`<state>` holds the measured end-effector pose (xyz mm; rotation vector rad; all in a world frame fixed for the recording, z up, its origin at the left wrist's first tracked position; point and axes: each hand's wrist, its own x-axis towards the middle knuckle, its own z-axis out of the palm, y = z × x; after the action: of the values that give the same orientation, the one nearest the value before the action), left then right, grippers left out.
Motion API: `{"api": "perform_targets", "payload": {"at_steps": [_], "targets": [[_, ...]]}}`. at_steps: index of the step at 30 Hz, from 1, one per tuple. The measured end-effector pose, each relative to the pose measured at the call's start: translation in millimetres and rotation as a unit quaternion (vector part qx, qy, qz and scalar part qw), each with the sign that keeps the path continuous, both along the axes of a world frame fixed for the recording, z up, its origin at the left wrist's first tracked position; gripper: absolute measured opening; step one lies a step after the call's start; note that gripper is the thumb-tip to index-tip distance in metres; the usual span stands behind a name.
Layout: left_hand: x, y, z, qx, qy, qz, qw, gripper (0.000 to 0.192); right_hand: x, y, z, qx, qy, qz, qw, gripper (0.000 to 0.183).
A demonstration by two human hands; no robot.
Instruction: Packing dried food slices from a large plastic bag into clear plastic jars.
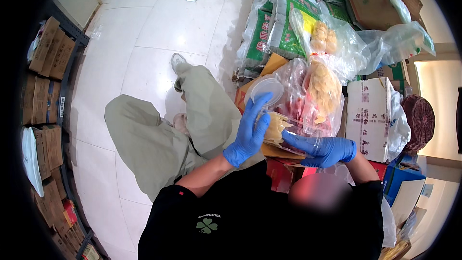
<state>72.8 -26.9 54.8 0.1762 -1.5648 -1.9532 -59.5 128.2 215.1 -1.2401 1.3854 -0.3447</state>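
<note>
Both my hands wear blue gloves and meet at a clear plastic container [299, 125] holding pale yellow, flat dried pieces [275, 127]. My left hand [251, 130] lies along the container's near left side, its fingers stretched upward and its thumb against the pieces. From the right comes my right hand [321, 150], with its extended finger at the yellow pieces and clear plastic around its fingers; its grip is partly hidden. Just beyond my left fingertips rests a round clear plastic lid [269, 90]. Behind the container is a clear bag of similar yellowish pieces [325, 83].
Green-and-white printed sacks [288, 25] are stacked ahead. A clear bag holds pale bundles [319, 36]. To the right stand a white carton [366, 119], a dark red round thing [418, 122] and a blue box [404, 173]. Shelving with cardboard cartons [47, 101] lines the left, across the tiled floor [151, 29].
</note>
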Motion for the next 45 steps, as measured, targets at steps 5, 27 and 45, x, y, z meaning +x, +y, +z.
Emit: {"api": "perform_targets", "payload": {"at_steps": [5,27,45], "targets": [[-8.9,-7.9,-7.2,0.069,-0.016,-0.041,0.997,0.049,12.4,-5.2,2.6,-0.010,0.061,-0.051,0.997,0.085],[-11.7,-35.0,-5.6,0.337,-0.156,-0.225,0.901,0.044,16.5,-17.8,0.0,-0.093,0.258,0.144,0.951,0.081],[-17.4,-18.4,-29.6,0.320,-0.130,-0.269,0.899,0.042,22.9,-13.3,-25.5,-0.172,0.270,0.100,0.942,0.088]]}}
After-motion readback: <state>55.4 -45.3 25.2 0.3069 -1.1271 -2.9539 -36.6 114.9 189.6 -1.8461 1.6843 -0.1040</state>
